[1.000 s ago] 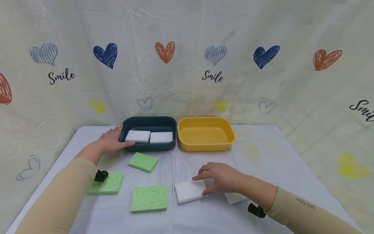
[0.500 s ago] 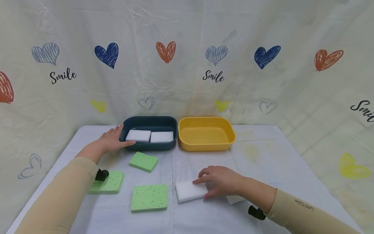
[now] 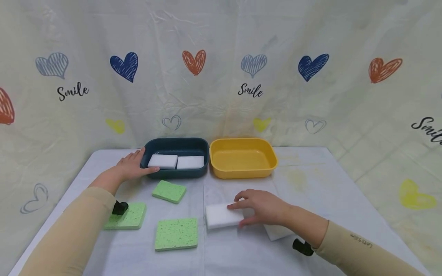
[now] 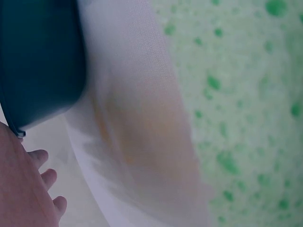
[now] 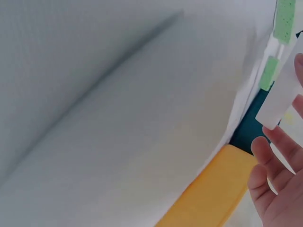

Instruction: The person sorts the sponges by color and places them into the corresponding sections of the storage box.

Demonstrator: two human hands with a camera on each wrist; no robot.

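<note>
My right hand [image 3: 264, 207] pinches a white sponge [image 3: 221, 216] at its right end, thumb on the near side and fingers on top. In the right wrist view the sponge [image 5: 279, 101] is held up and tilted, with the other fingers free of it. My left hand [image 3: 131, 165] rests against the left end of a dark teal tray [image 3: 179, 174], fingers fairly straight and thumb along the front rim. Inside that tray lie two white sponges [image 3: 163, 161]. Another white sponge [image 3: 276, 231] lies on the table, partly hidden beneath my right hand and wrist.
A yellow tray [image 3: 243, 173] stands right beside the teal one. Three green speckled sponges lie on the white-covered table: one small [image 3: 169, 191], one at front [image 3: 176, 234], and one [image 3: 132, 216] partly under my left forearm. A curtain with printed hearts [image 3: 195, 62] hangs behind.
My right hand has closed on the white sponge and raised it slightly away from me. The left hand has stayed at the teal tray.
</note>
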